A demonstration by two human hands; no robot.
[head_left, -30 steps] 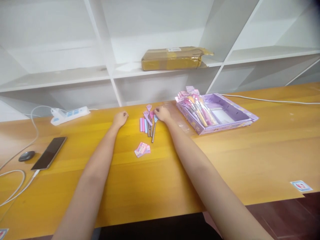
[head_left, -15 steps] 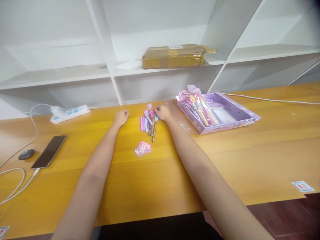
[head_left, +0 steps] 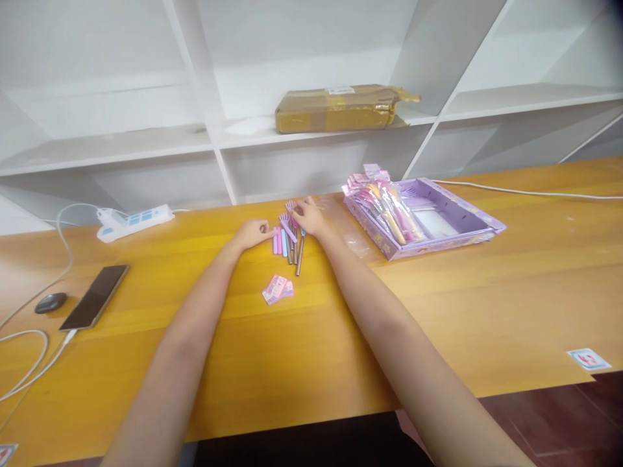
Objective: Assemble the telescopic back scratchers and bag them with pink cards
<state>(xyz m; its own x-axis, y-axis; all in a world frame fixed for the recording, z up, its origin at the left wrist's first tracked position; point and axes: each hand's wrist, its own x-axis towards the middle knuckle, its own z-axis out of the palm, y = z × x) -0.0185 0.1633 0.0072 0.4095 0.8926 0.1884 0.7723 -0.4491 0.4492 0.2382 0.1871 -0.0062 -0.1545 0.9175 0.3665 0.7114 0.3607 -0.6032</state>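
Observation:
Hand-shaped back scratcher heads (head_left: 287, 225), purple, pink and blue, lie in a loose bunch on metal rods (head_left: 300, 254). Just left of them, short pink, purple and blue handle sleeves (head_left: 280, 242) lie side by side. My left hand (head_left: 253, 234) rests on the table, fingers partly curled and apart, a fingertip at the leftmost sleeve. Reaching over the heads from the right, my right hand (head_left: 310, 217) has its fingers apart and partly covers the pink and blue heads. Small pink printed cards (head_left: 278, 289) lie nearer to me.
At right stands a purple tray (head_left: 455, 241) with wrapped back scratchers (head_left: 389, 211); clear plastic wrap (head_left: 355, 243) lies beside it. A phone (head_left: 96, 297), a black mouse (head_left: 50, 302) and a power strip (head_left: 136, 222) are at left. A taped carton (head_left: 335, 110) sits on the shelf.
My left hand has moved right to the sleeves and its fingers have extended. My right hand has shifted slightly left and up, over the scratcher heads.

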